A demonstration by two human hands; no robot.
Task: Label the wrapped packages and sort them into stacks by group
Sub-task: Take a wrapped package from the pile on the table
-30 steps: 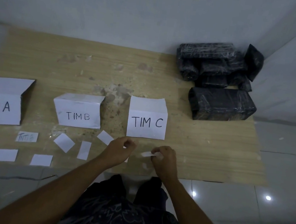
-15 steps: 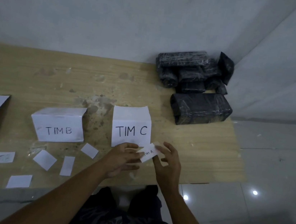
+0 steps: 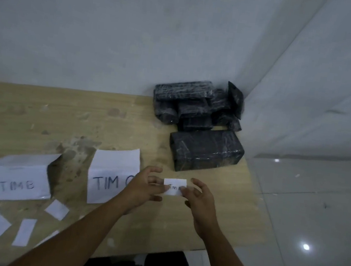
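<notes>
We hold a small paper label (image 3: pixel 174 187) between both hands above the table (image 3: pixel 108 124): our left hand (image 3: pixel 143 187) and right hand (image 3: pixel 200 199) each pinch one end with the fingertips. The black wrapped packages (image 3: pixel 198 106) sit piled at the far right corner, well apart.

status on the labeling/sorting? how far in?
Early. Done: the TIM B and TIM C signs stand on the table. In hand: left hand and right hand hold a small label between them. Left: every black wrapped package is unlabeled, piled in the far corner; no stacks.
</notes>
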